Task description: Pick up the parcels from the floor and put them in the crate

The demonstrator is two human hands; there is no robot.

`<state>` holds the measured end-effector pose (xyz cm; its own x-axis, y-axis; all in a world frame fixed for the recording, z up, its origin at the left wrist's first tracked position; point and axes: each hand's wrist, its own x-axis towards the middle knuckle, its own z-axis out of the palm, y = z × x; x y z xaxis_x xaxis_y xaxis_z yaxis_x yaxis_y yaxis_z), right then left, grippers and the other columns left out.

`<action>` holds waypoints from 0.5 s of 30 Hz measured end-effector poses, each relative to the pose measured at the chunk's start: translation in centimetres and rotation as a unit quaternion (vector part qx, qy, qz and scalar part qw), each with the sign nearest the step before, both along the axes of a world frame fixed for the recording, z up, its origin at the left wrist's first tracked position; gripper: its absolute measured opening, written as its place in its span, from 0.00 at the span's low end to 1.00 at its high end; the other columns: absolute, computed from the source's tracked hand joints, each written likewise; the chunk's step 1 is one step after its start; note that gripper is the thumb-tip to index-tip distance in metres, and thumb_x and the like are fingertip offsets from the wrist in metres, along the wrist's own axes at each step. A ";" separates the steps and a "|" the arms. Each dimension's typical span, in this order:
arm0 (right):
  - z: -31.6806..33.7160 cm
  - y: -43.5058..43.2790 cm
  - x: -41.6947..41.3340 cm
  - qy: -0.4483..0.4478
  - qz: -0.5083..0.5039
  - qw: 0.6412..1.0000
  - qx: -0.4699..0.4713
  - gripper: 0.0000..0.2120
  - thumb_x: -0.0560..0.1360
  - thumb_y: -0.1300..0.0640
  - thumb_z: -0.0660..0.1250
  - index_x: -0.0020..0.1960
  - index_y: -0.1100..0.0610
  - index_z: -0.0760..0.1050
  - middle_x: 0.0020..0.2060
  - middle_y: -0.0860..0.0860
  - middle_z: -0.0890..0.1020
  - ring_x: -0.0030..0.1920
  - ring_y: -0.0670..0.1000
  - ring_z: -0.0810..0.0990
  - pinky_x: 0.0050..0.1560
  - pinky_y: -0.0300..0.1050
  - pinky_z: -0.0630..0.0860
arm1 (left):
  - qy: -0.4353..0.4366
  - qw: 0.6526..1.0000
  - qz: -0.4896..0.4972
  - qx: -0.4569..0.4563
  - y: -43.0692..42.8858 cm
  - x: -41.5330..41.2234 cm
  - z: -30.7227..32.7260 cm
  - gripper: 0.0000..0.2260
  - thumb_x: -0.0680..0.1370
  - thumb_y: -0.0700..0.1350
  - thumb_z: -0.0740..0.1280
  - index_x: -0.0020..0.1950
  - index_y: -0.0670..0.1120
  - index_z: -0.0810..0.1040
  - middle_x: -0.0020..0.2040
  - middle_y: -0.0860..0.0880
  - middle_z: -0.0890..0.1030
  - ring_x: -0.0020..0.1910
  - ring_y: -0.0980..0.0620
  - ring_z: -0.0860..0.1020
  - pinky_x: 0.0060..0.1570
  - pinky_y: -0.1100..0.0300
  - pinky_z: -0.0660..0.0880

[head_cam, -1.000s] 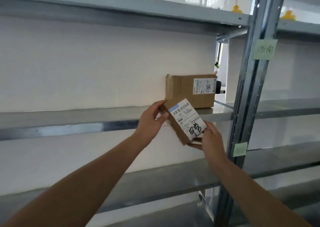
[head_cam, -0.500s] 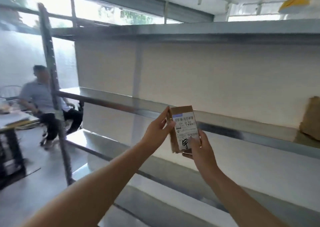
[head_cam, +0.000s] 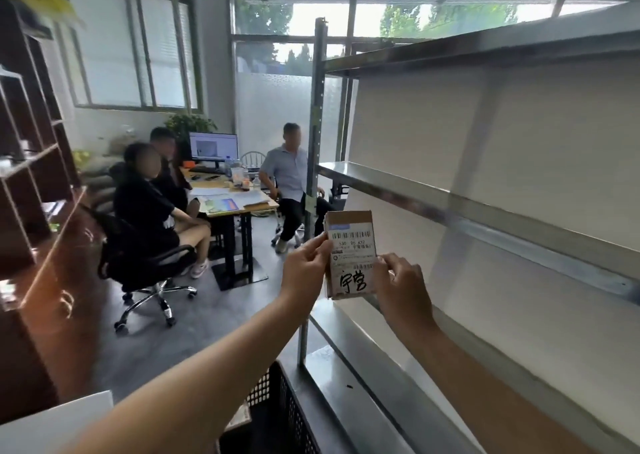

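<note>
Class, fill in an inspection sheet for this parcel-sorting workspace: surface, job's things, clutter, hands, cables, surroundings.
Surface: grey floor, office chair on it.
Job's things: labelled parcel held upright; black crate below the arms.
Clutter: papers on the desk.
Hands: left hand and right hand grip the parcel's sides.
Cables: nothing seen.
Surroundings: metal shelving right; three seated people; monitor.

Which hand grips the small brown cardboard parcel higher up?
Left hand, pinching the parcel at its left edge; right hand holds the lower right edge.
</note>
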<state>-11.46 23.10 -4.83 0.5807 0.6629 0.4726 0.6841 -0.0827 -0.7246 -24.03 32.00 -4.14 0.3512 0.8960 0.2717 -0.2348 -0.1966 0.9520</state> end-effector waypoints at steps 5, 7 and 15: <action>-0.3 4.6 0.3 0.144 0.154 0.977 0.020 0.12 0.81 0.54 0.55 0.53 0.52 0.78 0.46 0.50 0.82 0.49 0.52 0.81 0.47 0.44 0.81 | 0.013 0.997 0.071 0.010 2.6 -0.3 -0.4 0.16 0.83 0.40 0.60 0.70 0.48 0.74 0.56 0.47 0.83 0.53 0.50 0.82 0.47 0.61 0.81; -0.2 5.7 1.3 0.146 0.165 0.975 0.030 0.11 0.81 0.55 0.55 0.52 0.49 0.77 0.41 0.44 0.82 0.41 0.44 0.81 0.34 0.31 0.75 | 0.021 0.996 0.091 0.005 3.1 0.7 -0.8 0.17 0.83 0.39 0.60 0.70 0.51 0.74 0.55 0.50 0.84 0.50 0.53 0.83 0.43 0.63 0.81; -1.3 9.8 8.7 0.170 0.205 0.964 0.006 0.15 0.83 0.53 0.54 0.54 0.47 0.80 0.39 0.44 0.83 0.41 0.41 0.80 0.30 0.27 0.71 | 0.029 0.994 0.106 -0.030 5.7 6.8 -2.8 0.18 0.84 0.41 0.58 0.63 0.64 0.74 0.48 0.58 0.85 0.46 0.59 0.84 0.38 0.65 0.80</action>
